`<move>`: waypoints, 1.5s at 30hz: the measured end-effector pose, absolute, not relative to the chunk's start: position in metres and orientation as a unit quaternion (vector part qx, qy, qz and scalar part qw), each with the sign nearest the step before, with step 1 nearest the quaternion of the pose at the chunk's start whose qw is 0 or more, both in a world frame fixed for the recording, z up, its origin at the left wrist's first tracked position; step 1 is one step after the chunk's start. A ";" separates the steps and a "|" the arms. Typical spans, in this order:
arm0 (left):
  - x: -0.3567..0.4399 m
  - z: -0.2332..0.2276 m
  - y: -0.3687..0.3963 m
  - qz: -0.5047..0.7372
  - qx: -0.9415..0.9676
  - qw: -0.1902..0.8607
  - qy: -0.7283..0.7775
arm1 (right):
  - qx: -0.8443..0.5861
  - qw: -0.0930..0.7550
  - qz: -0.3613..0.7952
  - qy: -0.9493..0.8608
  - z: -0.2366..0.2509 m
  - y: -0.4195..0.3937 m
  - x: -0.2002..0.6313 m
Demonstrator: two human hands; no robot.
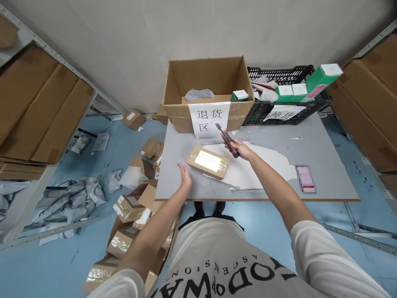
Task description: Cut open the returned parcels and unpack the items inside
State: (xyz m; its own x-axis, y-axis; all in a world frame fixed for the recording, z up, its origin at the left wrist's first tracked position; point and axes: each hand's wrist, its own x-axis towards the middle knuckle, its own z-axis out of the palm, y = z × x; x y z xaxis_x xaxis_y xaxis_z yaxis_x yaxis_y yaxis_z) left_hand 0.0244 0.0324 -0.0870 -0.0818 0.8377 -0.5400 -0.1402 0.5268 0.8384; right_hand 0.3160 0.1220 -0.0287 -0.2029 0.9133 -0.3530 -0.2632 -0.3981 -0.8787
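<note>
My right hand [243, 150] is wrapped round a black and red utility knife [228, 141], its tip pointing up and to the left. A small taped cardboard box [208, 163] with a white label lies at a slant on the table, just left of and below the knife. My left hand [185, 177] rests by the left end of this box, fingers extended and holding nothing; a small gap seems to separate it from the cardboard. White paper sheets [266, 165] lie under my right hand and partly beneath the box.
An open carton [176, 118] with a paper sign stands at the table's back. Beside it, a black crate [257, 114] holds green-and-white boxes. A phone [305, 179] lies at the right of the grey table [328, 165]. Used cardboard boxes [130, 207] crowd the floor at left.
</note>
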 end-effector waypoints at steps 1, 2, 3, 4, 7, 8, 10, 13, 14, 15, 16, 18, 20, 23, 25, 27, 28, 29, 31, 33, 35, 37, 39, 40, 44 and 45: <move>0.010 -0.085 0.046 0.423 0.304 0.556 0.648 | -0.474 0.455 0.677 -0.331 -0.029 0.106 0.320; -0.002 -0.082 0.060 0.428 0.319 0.532 0.657 | -0.484 0.480 0.662 -0.312 -0.032 0.088 0.322; -0.011 -0.080 0.073 0.420 0.330 0.534 0.656 | -0.494 0.502 0.648 -0.290 -0.037 0.070 0.322; -0.017 -0.077 0.084 0.402 0.346 0.550 0.644 | -0.503 0.520 0.639 -0.263 -0.043 0.052 0.319; -0.022 -0.070 0.106 0.332 0.368 0.622 0.606 | -0.517 0.545 0.635 -0.180 -0.068 0.006 0.303; -0.020 -0.069 0.109 0.313 0.368 0.643 0.595 | -0.514 0.546 0.642 -0.163 -0.075 -0.004 0.297; -0.015 -0.067 0.110 0.289 0.366 0.674 0.574 | -0.503 0.546 0.655 -0.143 -0.085 -0.014 0.285; -0.009 -0.066 0.103 0.294 0.362 0.687 0.558 | -0.484 0.559 0.660 -0.136 -0.085 -0.006 0.279; -0.009 -0.066 0.099 0.303 0.357 0.685 0.558 | -0.481 0.562 0.659 -0.137 -0.082 0.000 0.280; -0.009 -0.066 0.096 0.315 0.350 0.682 0.560 | -0.481 0.560 0.660 -0.139 -0.079 0.008 0.281; -0.009 -0.066 0.093 0.326 0.343 0.680 0.560 | -0.484 0.555 0.661 -0.143 -0.076 0.017 0.283; -0.009 -0.068 0.086 0.345 0.334 0.678 0.556 | -0.495 0.536 0.665 -0.159 -0.072 0.033 0.286; -0.007 -0.069 0.082 0.355 0.329 0.674 0.558 | -0.504 0.522 0.665 -0.177 -0.072 0.046 0.287; -0.005 -0.067 0.082 0.337 0.353 0.643 0.590 | -0.513 0.516 0.658 -0.194 -0.075 0.054 0.293; -0.005 -0.061 0.088 0.310 0.426 0.575 0.626 | -0.524 0.513 0.646 -0.212 -0.077 0.049 0.301; -0.006 -0.052 0.097 0.285 0.539 0.492 0.622 | -0.541 0.500 0.631 -0.244 -0.078 0.038 0.312; -0.005 -0.048 0.103 0.271 0.597 0.460 0.599 | -0.551 0.490 0.623 -0.262 -0.078 0.030 0.318; -0.003 -0.044 0.109 0.256 0.649 0.440 0.564 | -0.560 0.476 0.618 -0.280 -0.078 0.022 0.322; 0.002 -0.039 0.120 0.223 0.720 0.432 0.496 | -0.573 0.449 0.611 -0.310 -0.077 0.007 0.327; 0.008 -0.040 0.129 0.200 0.737 0.445 0.468 | -0.582 0.433 0.606 -0.326 -0.076 -0.004 0.328; 0.013 -0.043 0.134 0.196 0.726 0.464 0.469 | -0.585 0.426 0.604 -0.333 -0.076 -0.011 0.326; 0.016 -0.048 0.136 0.196 0.716 0.479 0.469 | -0.583 0.422 0.606 -0.338 -0.076 -0.014 0.323; 0.015 -0.051 0.137 0.199 0.715 0.486 0.460 | -0.579 0.421 0.610 -0.341 -0.077 -0.014 0.322; 0.014 -0.052 0.137 0.202 0.714 0.490 0.458 | -0.578 0.421 0.610 -0.341 -0.077 -0.014 0.322; 0.012 -0.056 0.138 0.186 0.734 0.463 0.460 | -0.575 0.415 0.617 -0.340 -0.081 -0.012 0.325; 0.011 -0.057 0.139 0.163 0.758 0.434 0.458 | -0.574 0.414 0.620 -0.338 -0.082 -0.012 0.326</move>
